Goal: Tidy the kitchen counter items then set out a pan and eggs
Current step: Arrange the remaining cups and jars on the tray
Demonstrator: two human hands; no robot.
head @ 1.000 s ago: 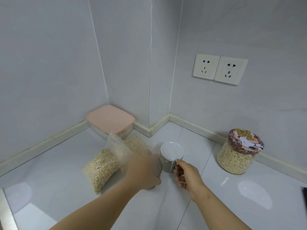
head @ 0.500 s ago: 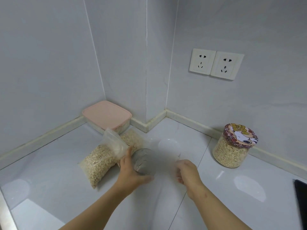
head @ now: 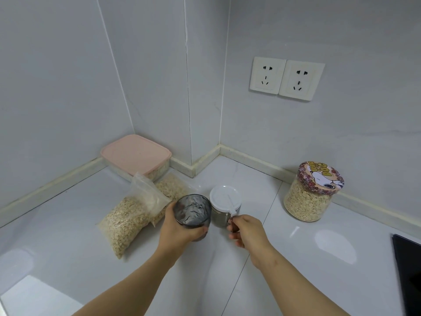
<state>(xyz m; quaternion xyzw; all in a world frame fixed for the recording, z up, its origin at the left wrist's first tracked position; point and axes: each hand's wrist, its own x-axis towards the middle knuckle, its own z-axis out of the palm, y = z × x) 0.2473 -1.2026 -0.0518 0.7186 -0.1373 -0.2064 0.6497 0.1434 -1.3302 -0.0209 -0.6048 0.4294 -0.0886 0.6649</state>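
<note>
My left hand (head: 180,229) grips a dark grey tumbler (head: 192,209) on the white counter (head: 284,265), its open mouth facing me. Right beside it stands a small steel canister with a white lid (head: 225,200). My right hand (head: 247,230) pinches the canister's thin handle at its near side. Two clear bags of oats (head: 127,221) lie just left of the tumbler, touching my left hand's thumb side.
A pink-lidded box (head: 136,153) sits in the back corner. A glass jar of oats with a cartoon lid (head: 313,192) stands at the right by the wall. A black hob edge (head: 407,272) shows at far right. Two wall sockets (head: 287,77) are above.
The tumbler, earlier covered by my left hand, is now tilted so its mouth shows. My right hand has closed on the canister's handle. The view has steadied after a blur.
</note>
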